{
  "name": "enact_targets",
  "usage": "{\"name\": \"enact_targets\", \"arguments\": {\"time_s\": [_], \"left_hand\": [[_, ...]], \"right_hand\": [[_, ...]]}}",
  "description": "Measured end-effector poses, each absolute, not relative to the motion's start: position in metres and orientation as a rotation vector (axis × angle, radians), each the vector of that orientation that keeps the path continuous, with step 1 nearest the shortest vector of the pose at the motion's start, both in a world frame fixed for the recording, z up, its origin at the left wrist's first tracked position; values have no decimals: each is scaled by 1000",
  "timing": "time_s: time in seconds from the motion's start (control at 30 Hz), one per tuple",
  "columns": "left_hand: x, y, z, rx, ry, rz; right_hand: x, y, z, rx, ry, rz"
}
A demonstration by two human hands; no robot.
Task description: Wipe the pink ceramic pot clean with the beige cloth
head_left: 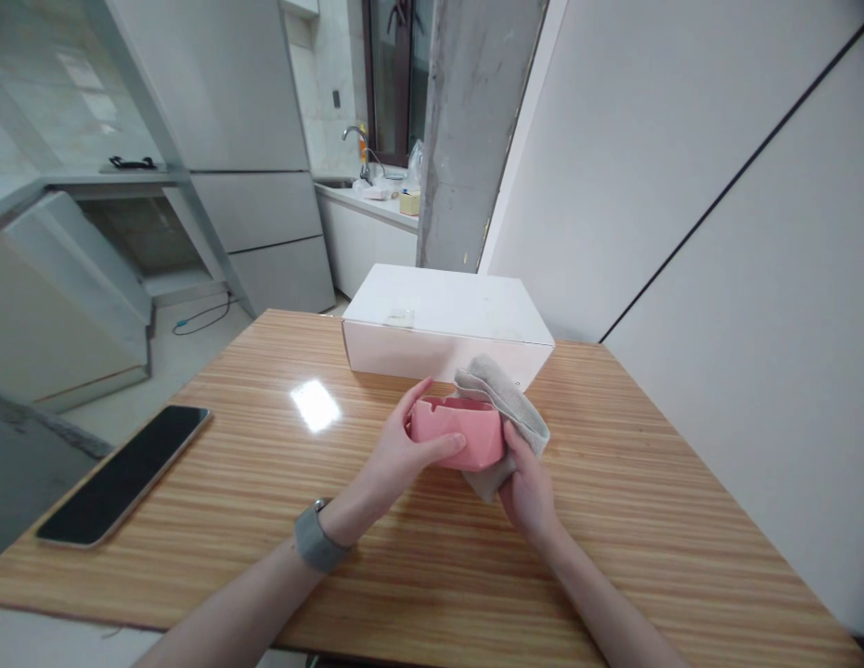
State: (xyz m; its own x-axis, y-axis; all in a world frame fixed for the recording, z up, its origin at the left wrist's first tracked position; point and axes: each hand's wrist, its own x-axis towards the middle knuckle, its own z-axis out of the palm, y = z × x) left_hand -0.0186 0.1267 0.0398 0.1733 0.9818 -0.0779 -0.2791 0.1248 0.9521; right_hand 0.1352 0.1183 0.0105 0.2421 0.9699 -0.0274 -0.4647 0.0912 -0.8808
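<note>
A pink faceted ashtray (459, 434) with notches in its rim is held above the table, in front of the white box. My left hand (404, 441) grips its left side, the thumb across the front wall. A folded grey cloth (505, 399) is in my right hand (529, 482), pressed against the ashtray's right side. Part of the cloth hangs below the ashtray, and some of it is hidden behind. The ashtray's inside is mostly out of sight.
A white closed box (449, 320) sits at the back of the wooden table (654, 520). Near the left edge lies a black-screened phone (129, 473). A white wall (738, 306) rises along the right side. Beyond the table are cabinets and a sink faucet (362, 148).
</note>
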Motion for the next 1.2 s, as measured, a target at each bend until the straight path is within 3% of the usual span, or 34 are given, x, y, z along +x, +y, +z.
{"name": "enact_targets", "arguments": {"time_s": [0.3, 0.53, 0.97, 1.2], "left_hand": [[-16, 123, 29, 1240, 997, 1235], [-27, 137, 21, 1026, 776, 1058], [-26, 134, 32, 887, 641, 1074], [-21, 132, 35, 1047, 821, 1137]], "right_hand": [[141, 117, -3, -963, -664, 1187], [136, 122, 11, -925, -515, 1236], [130, 115, 17, -846, -572, 1282], [135, 118, 0, -881, -678, 1218]]}}
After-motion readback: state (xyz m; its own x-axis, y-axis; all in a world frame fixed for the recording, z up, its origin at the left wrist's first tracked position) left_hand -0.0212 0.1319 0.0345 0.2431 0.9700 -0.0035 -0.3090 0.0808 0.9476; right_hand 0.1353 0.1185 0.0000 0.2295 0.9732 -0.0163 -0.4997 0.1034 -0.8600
